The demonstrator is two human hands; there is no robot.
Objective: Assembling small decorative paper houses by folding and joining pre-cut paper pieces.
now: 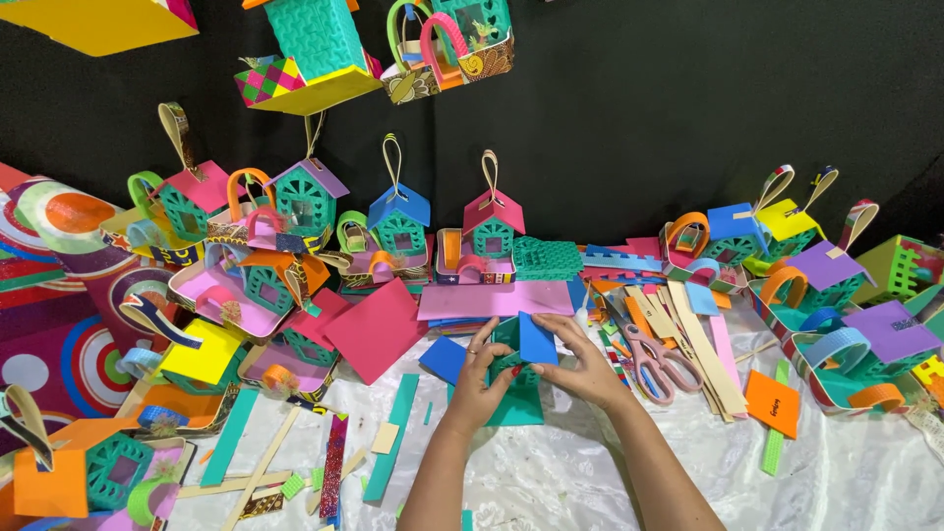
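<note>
Both my hands meet at the middle of the white cloth around a small teal foam house [515, 372] with a blue roof piece [537, 339] on top. My left hand [479, 379] grips the house's left side, fingers curled on its wall. My right hand [582, 362] presses the blue roof from the right, fingertips on its upper edge. The house stands on a teal foam base [519, 407]. A blue foam square [444, 359] lies just left of my left hand.
Finished foam houses with loop handles [396, 221] line the black backdrop, with more at the right [836, 285] and left [108, 472]. Pink-handled scissors [657, 362] lie right of my right hand. A pink sheet [379, 329], strips [708, 359] and an orange card [772, 403] lie scattered.
</note>
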